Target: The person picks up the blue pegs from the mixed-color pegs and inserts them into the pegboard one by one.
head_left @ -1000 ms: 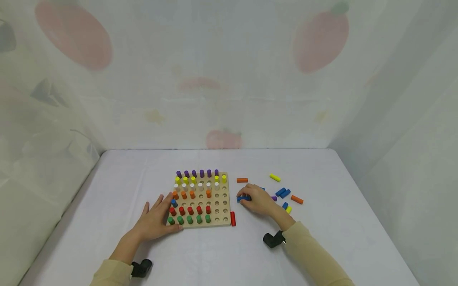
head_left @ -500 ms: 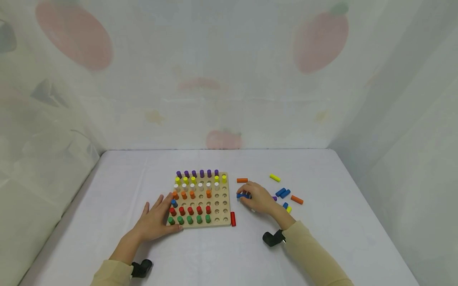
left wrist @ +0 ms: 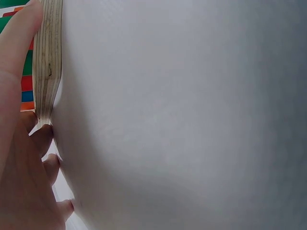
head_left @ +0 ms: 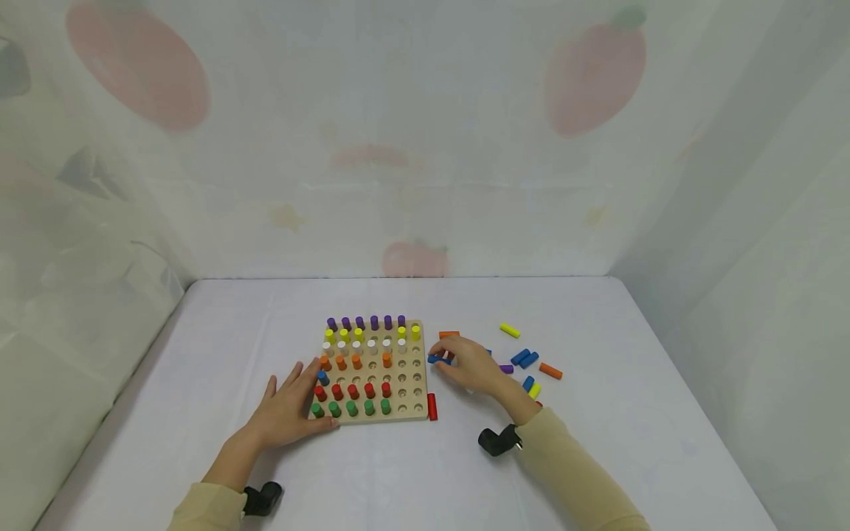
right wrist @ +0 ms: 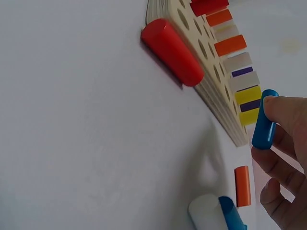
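Note:
My right hand pinches a blue peg between thumb and fingers, just off the right side of the wooden pegboard. In the right wrist view that peg is raised and tilted. My left hand rests against the board's front left corner, with the thumb on its front edge and fairly straight fingers along its left side. Upright pegs fill much of the board in colour rows: purple, yellow, white, orange, red and green. A single blue peg stands in the row between orange and red.
A red peg lies beside the board's right edge. An orange peg lies behind my right hand. Further right are several loose pegs, among them a yellow peg and an orange peg. A white peg lies under the hand.
My right hand has lifted the blue peg and carried it left, toward the board. The left hand and the board have stayed where they were.

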A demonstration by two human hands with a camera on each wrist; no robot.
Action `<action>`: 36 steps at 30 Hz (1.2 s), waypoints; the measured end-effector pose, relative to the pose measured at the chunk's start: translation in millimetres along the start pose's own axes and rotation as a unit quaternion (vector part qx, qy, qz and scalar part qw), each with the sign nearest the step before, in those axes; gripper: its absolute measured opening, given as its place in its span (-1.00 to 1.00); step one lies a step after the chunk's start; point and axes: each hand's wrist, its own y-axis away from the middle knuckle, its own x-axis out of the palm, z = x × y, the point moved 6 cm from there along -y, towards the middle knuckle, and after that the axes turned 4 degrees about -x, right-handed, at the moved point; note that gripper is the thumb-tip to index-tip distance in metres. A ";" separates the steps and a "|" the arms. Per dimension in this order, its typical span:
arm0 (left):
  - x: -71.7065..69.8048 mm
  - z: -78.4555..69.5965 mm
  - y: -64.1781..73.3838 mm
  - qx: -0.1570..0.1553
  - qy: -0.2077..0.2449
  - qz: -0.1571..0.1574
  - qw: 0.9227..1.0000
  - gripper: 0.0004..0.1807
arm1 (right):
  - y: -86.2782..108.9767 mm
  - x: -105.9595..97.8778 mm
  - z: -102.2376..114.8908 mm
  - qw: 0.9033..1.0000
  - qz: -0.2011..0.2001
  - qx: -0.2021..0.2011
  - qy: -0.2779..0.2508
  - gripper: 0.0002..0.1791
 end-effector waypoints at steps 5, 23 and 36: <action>-0.4 -0.3 0.2 0.003 0.000 -0.002 1.000 0.26 | -5.0 -0.2 9.3 1.000 0.001 -0.007 -0.014 -0.76; 0.0 0.6 -0.8 0.003 -0.005 -0.002 1.000 0.26 | -20.7 8.4 30.3 0.999 -0.008 -0.038 -0.038 -0.70; 0.0 0.0 -0.2 0.001 -0.002 0.001 1.000 0.25 | -30.6 14.2 44.8 0.998 -0.005 -0.026 -0.050 -0.74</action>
